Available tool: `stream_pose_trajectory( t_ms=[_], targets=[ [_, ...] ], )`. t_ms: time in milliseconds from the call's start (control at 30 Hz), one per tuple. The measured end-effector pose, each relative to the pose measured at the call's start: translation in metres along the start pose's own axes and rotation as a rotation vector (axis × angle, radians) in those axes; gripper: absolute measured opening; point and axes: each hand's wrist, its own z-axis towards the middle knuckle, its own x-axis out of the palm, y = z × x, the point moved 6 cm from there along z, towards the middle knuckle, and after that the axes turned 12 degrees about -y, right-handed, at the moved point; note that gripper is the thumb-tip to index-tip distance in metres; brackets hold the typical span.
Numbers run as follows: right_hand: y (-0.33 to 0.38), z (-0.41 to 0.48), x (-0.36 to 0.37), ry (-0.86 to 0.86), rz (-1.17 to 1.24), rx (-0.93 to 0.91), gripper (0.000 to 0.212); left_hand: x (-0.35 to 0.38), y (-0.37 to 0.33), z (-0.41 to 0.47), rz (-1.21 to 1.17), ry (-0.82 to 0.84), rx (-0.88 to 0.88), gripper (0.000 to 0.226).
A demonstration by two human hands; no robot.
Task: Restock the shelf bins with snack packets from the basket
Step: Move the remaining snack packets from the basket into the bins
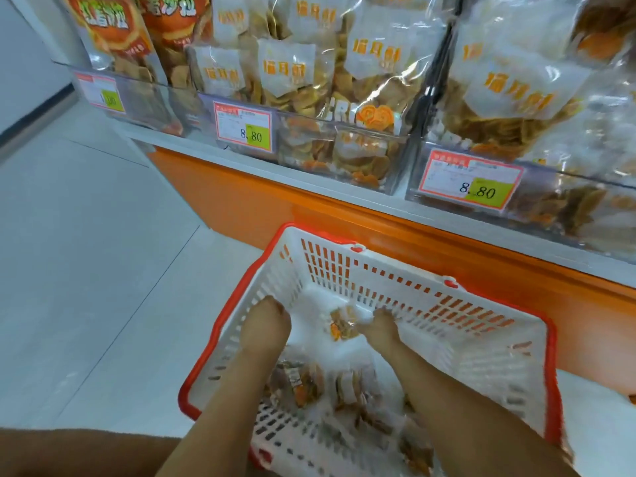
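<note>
1 basket (344, 266) — 2 hands (265, 325) (378, 327) — 3 price tags (243, 127) (473, 184) (103, 94)

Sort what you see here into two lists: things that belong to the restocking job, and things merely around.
Job: basket; snack packets lying in it; packet gripped by the right hand; left hand; shelf bins.
Merely around: price labels; floor; orange shelf base.

A shop, given away by price tags (244, 128) stuck on clear shelf bins (340, 156) stocked with snack packets (292, 68).
</note>
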Motion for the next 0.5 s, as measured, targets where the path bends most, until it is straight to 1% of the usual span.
stream_pose_trajectory(
  t_ms=[67,133,200,267,333,367,400,500],
  targets=[
    [0.001,0.010,0.008,-0.054,0.042,0.055,0.028,0.000,0.001,0.003,0.009,-0.020,-0.009,0.021],
    [0.004,0.011,0.015,-0.042,0.104,0.128,0.019,0.003,0.003,0.005,0.007,-0.036,-0.010,0.023],
    [0.001,0.012,0.025,0.020,0.127,0.172,0.023,0.005,0.004,0.006,-0.006,-0.044,-0.028,0.024],
    [0.001,0.009,0.029,0.058,0.180,0.189,0.022,0.006,0.005,0.007,-0.030,-0.030,-0.059,0.023],
    [0.004,0.007,0.027,0.067,0.259,0.170,0.020,0.010,0.005,0.008,-0.090,0.034,-0.097,0.020],
    [0.007,0.006,0.022,0.059,0.282,0.140,0.019,0.013,0.005,0.007,-0.114,0.092,-0.117,0.020],
    [0.011,0.003,0.016,0.057,0.290,0.098,0.019,0.016,0.006,0.005,-0.121,0.167,-0.130,0.027],
    [0.031,-0.014,-0.010,0.110,0.359,-0.043,0.018,0.024,0.009,-0.007,-0.127,0.369,-0.141,0.059]
  ],
)
